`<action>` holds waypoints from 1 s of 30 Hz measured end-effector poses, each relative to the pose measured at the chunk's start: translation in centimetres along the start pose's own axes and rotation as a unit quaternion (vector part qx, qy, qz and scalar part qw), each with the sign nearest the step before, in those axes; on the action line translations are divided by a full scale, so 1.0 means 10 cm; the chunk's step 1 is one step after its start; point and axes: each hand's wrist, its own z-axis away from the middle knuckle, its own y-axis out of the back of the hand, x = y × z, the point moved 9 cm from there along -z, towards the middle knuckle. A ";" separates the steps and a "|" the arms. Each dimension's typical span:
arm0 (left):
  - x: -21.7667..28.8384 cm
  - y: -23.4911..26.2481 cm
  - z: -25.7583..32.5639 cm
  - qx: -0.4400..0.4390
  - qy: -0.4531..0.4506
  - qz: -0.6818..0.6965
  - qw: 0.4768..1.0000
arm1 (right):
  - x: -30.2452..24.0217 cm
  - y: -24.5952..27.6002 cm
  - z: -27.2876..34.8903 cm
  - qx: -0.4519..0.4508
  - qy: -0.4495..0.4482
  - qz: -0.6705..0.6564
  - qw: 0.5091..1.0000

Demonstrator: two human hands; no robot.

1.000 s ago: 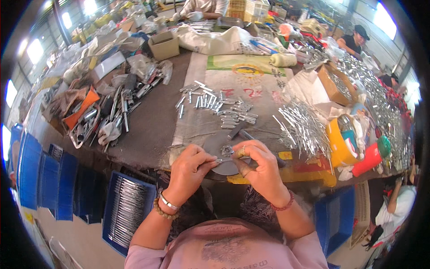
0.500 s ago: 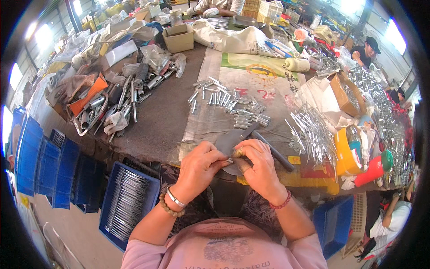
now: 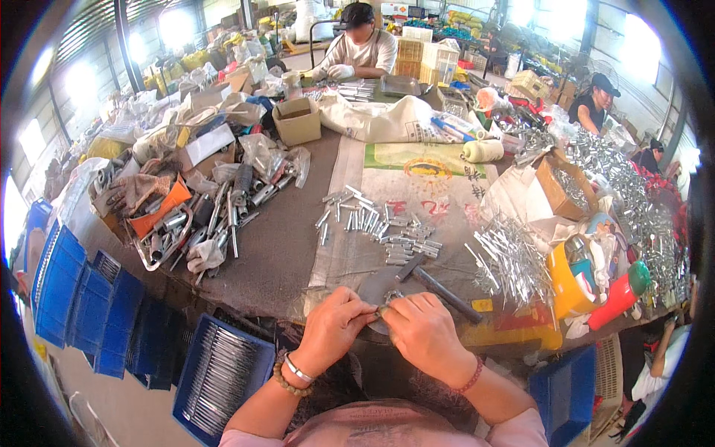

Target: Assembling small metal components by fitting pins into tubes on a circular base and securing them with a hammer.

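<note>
**Small metal part in a two-handed pinch**

From where I stand by the bench: L hand & R hand meet over the dark round plate, thumb and fingertips of each closed on the part. Most of it is hidden, so exact shape can't be told. Prob. light & stiff, w/ a smooth, slick surface; unlikely to be fragile, but easy to drop b/c so little shows past the fingers. Best hold: fingertip pinch at opp. ends, not a full-palm grip. Nearby: hammer, its head just beside the plate; short metal tubes on the flattened sack; pile of thin rods to the R, near the yellow container.
</note>
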 end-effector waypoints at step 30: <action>-0.01 0.02 -0.05 0.007 -0.020 0.038 0.999 | 0.22 0.49 0.43 0.048 -0.133 -0.071 0.987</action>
